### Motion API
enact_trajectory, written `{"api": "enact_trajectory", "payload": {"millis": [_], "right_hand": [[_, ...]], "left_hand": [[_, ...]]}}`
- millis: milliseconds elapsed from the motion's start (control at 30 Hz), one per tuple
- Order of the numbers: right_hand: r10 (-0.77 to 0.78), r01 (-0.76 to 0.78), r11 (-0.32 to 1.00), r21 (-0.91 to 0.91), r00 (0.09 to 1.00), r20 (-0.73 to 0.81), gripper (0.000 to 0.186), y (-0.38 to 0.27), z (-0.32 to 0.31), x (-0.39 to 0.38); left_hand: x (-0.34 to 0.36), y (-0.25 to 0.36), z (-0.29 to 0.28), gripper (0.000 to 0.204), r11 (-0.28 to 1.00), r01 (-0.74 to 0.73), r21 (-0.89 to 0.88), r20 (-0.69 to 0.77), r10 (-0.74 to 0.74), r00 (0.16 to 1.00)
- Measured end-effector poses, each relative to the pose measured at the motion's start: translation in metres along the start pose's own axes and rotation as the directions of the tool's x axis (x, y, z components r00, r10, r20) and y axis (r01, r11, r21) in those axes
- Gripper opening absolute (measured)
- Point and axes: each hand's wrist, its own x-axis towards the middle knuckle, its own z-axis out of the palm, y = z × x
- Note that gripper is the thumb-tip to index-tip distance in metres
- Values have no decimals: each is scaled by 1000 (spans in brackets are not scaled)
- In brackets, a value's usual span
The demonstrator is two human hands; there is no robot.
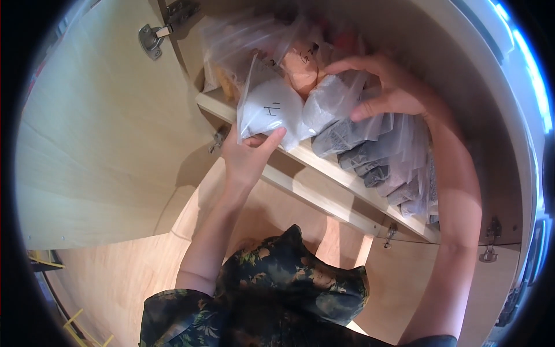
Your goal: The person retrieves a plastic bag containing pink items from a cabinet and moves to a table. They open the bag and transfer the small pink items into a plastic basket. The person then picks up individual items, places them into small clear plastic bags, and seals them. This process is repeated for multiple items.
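My left hand [254,153] is closed on the lower edge of a clear zip bag of white powder [263,110], which has handwriting on its front. The thumb presses on the bag's front and the other fingers are under it. My right hand [387,87] reaches in from the right, fingers apart and thumb spread, above a second bag of white material [329,104]. Whether its fingertips touch the bags behind is hard to tell. A bag of orange powder [300,66] leans behind the white ones. Several bags of dark grey material [361,147] stand in a row to the right.
The bags stand on a pale wooden cabinet shelf [335,173]. A wide wooden door [98,133] stands swung out at the left on a metal hinge [153,40]. Another door panel [439,283] with hinges is at the lower right. Below lies a wood-look floor [127,277].
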Motion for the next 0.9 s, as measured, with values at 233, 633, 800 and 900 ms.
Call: {"api": "enact_trajectory", "payload": {"millis": [233,633,800,900], "right_hand": [[93,-90,995,48,993,-70,24,49,4,-4],[203,-200,975,-99,979,18,17,29,-3,10],[126,-64,975,214,949,-290,21,13,2,25],[36,-25,993,116,994,-100,20,-15,15,39]], "left_hand": [[2,5,20,28,974,-182,135,-10,185,983],[33,-6,26,53,878,-455,151,226,417,880],[26,32,33,72,508,-702,499,493,500,712],[29,31,30,69,585,-636,503,479,424,769]]}}
